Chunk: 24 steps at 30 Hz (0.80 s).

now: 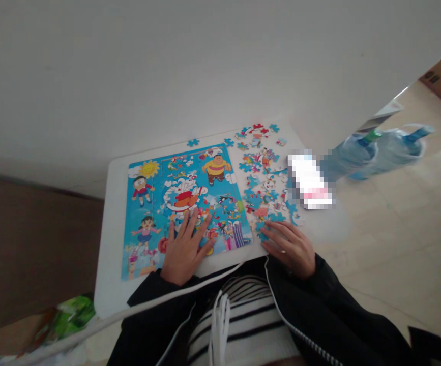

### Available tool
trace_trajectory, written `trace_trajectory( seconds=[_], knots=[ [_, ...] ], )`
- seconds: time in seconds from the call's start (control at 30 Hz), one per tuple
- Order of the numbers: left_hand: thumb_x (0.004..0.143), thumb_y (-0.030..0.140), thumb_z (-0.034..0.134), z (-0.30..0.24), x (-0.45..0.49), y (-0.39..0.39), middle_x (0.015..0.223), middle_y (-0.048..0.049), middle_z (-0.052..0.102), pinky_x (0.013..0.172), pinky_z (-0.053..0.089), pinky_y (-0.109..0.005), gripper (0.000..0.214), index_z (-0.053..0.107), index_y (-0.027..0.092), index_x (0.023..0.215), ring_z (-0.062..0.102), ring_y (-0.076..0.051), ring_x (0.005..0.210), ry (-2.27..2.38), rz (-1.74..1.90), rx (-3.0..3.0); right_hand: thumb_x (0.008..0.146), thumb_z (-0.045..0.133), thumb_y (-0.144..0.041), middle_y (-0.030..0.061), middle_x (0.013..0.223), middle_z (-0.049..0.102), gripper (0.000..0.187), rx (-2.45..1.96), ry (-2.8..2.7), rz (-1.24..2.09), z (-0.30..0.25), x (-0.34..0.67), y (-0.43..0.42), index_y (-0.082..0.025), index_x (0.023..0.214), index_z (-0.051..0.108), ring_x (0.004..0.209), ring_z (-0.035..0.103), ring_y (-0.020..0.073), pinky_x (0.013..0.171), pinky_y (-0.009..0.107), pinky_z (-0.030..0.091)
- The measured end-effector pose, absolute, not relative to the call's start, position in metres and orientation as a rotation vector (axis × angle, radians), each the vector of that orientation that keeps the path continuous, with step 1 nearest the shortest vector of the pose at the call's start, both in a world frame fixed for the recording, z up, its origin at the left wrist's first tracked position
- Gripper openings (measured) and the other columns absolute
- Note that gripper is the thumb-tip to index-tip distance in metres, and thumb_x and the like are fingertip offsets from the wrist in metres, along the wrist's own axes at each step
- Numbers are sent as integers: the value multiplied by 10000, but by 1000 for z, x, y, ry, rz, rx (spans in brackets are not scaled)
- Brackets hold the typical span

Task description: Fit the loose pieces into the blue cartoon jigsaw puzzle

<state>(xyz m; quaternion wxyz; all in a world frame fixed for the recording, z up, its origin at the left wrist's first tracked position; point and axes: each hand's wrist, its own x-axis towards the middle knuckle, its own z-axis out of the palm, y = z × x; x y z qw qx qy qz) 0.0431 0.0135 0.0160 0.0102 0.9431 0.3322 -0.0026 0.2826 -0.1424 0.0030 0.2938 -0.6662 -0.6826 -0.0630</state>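
A pale tiled floor spreads out to the right of the white desk, and just beside the desk's right edge stand two blue-tinted plastic water bottles (their caps or necks look green and blue). On the left of the desk lies one cartoon jigsaw puzzle, mostly assembled, with gaps left near its middle and near right. To its right sits a single heap of loose jigsaw pieces (several dozen, too many and too overlapped to count exactly), and a blurred object lies at the heap's right side, its kind hidden. Two stray jigsaw pieces sit beyond the puzzle's far edge.

The left hand lies spread, palm down, with its fingers on the near part of the puzzle. The right hand rests loosely curled at the near end of the heap, with no clear pinch (whether a piece lies under its fingers, I cannot tell). The pieces look like thin, light, stiff card, likely to slide at a nudge, so each is best taken by its edges between finger and thumb.
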Motion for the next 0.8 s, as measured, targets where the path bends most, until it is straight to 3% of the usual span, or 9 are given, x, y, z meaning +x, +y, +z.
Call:
trace_trajectory(
  seconds=[0.33,0.47,0.63,0.8],
  knots=[
    [905,499,312,21,48,11,1477,-136,215,1021,207,-613,564,264,236,1402,225,-335,1342,1105,65,2944,796,607,-248,29,977,694,173,-1834,-1601,-48,3,296,-135,-224,950,681,864,629,174,784,341,532],
    [908,479,324,30,55,7,1450,-140,286,1027,199,-608,552,314,204,1386,254,-338,1331,1059,219,2985,779,622,-244,46,959,696,179,-1840,-1479,-33,9,299,-142,-215,945,683,828,636,175,754,342,538],
    [921,391,359,37,90,-10,1356,-104,456,1010,326,-484,460,430,161,1313,376,-291,1275,729,395,3019,751,650,-225,42,942,702,200,-1821,-1477,8,17,297,-144,-207,947,684,825,640,171,756,327,540],
    [901,261,451,33,148,-28,1253,-59,564,945,426,-352,341,521,144,1214,489,-219,1174,440,348,3015,756,646,-224,56,953,698,198,-1840,-1462,-46,17,299,-142,-196,948,681,841,646,176,782,334,539]
  ],
)
